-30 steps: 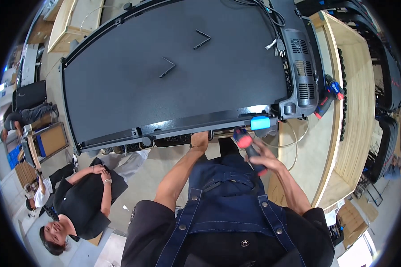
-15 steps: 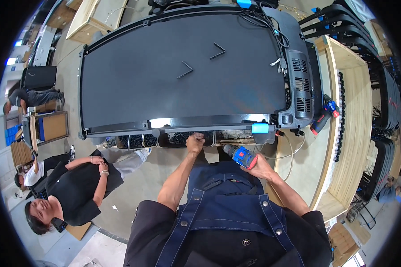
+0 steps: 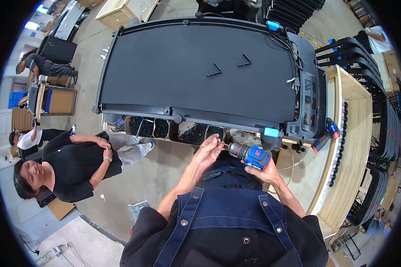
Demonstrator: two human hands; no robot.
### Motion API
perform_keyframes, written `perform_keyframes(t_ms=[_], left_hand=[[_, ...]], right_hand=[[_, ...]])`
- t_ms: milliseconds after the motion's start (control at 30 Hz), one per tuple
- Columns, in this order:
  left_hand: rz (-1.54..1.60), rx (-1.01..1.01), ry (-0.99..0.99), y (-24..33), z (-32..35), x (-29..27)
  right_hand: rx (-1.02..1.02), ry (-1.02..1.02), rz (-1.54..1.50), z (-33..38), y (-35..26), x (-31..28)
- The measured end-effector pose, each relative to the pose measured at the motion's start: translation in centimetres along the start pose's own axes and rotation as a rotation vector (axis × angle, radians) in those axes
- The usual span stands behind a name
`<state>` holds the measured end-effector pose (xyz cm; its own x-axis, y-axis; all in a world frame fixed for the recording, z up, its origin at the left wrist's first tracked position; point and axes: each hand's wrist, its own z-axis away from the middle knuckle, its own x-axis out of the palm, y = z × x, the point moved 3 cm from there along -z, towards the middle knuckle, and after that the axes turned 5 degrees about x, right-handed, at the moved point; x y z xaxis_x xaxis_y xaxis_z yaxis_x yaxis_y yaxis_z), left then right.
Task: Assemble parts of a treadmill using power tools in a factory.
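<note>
My right hand (image 3: 266, 172) grips a blue and black cordless drill (image 3: 255, 155), its bit pointing left. Against the bit's tip, my left hand (image 3: 209, 150) pinches its fingers together; anything in them is too small to make out. Just beyond both hands lies a black treadmill deck (image 3: 187, 66) with a ribbed motor cover (image 3: 308, 98) at its right end. On the deck rest two thin black L-shaped pieces (image 3: 216, 70), apart from each other. Below the deck's near edge sit bins of small black hardware (image 3: 161, 129), partly hidden by the rail.
A second cordless drill (image 3: 321, 139) lies to the right, beside a long wooden crate (image 3: 358, 133). Stacked black frames (image 3: 383, 120) stand farther right. A person in a black shirt (image 3: 78, 167) stands at the left with hands clasped. Another wooden box (image 3: 120, 14) is at the far left.
My left hand has come back from the bins to the drill's tip. The drill has been turned to point more squarely left. The whole view has shifted.
</note>
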<state>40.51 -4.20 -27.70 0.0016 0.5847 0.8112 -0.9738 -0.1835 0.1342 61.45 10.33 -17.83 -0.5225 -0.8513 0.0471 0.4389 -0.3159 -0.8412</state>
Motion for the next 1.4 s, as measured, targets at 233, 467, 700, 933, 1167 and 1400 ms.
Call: perform_keyframes(t_ms=[233,467,700,933,1167,1400], left_hand=[[-0.088,0.086,0.014,1.0,1.1,3.8],[-0.572,0.244,0.007,3.3,1.1,7.5],[-0.711,0.292,-0.007,5.0,-0.5,12.3],[-1.421,0.738,-0.101,13.8,-7.0,18.4],[-2.303,0.991,-0.35,17.2,-15.4,22.2],[-2.015,0.618,-0.279,9.4,-9.0,23.4]], right_hand=[[-0.071,-0.029,0.089,-0.3,-1.2,-0.5],[-0.272,0.014,0.398,-0.6,-2.7,-1.7],[-0.259,0.128,0.235,-0.7,-5.1,-0.5],[-0.176,0.196,-0.107,-0.2,-6.5,-0.6],[-0.302,0.338,-0.366,2.1,-4.1,-1.0],[-0.264,0.475,-0.378,4.9,-1.1,-4.2]])
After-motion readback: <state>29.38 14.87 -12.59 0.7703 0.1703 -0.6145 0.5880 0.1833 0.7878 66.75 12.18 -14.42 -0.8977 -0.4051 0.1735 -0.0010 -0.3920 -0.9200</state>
